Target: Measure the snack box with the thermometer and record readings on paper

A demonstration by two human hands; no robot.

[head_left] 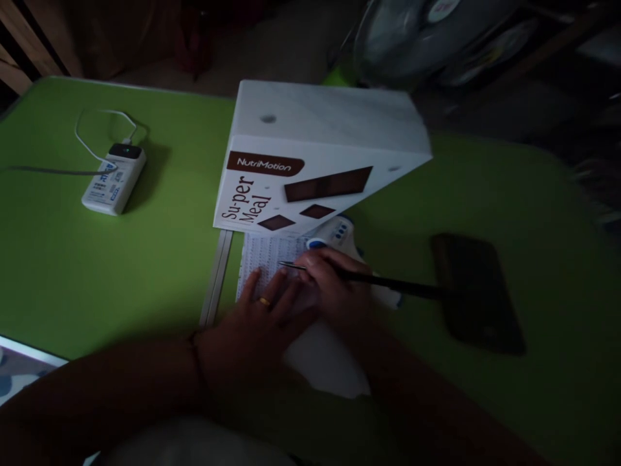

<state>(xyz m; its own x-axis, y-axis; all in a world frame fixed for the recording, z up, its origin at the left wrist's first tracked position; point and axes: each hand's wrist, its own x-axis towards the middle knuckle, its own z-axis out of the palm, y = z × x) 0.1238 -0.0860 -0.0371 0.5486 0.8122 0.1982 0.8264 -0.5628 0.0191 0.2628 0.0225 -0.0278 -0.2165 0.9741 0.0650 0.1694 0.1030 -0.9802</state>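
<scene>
1. Head view, the hands: in dim light, the person's left hand [264, 317] lies flat and open, fingers spread, on a printed sheet [264, 259] that rests on the green counter [97, 272]. A gold ring [264, 301] shows on one finger and a thin band circles the wrist.

2. Head view, the tool: the right hand [334, 288] is closed in a writing grip around a slim dark pen-like tool [378, 279]. Its fine tip touches the sheet just beyond the left fingertips, while its long shaft runs out to the right, past the hand.

3. Head view, the sheet: covered in rows of small print, it lies at the middle of the counter, its far edge tucked under a white carton [315, 162]. A pale strip [216, 278] runs along its left side. A small white device with blue buttons [334, 234] sits between the carton and the right hand; what it is cannot be told.

4. Head view, the carton: lettered "NutriMotion" and "Su-per Meal" with brown chocolate-bar pictures, it leans over the sheet's far end.

5. Head view, surroundings: a dark phone [478, 294] lies flat to the right, near the tool's end. A white power bank [114, 178] with a lit green dot and a looped white cable [97, 129] sits well apart at far left. A fan [417, 32] stands blurred beyond the counter.
</scene>
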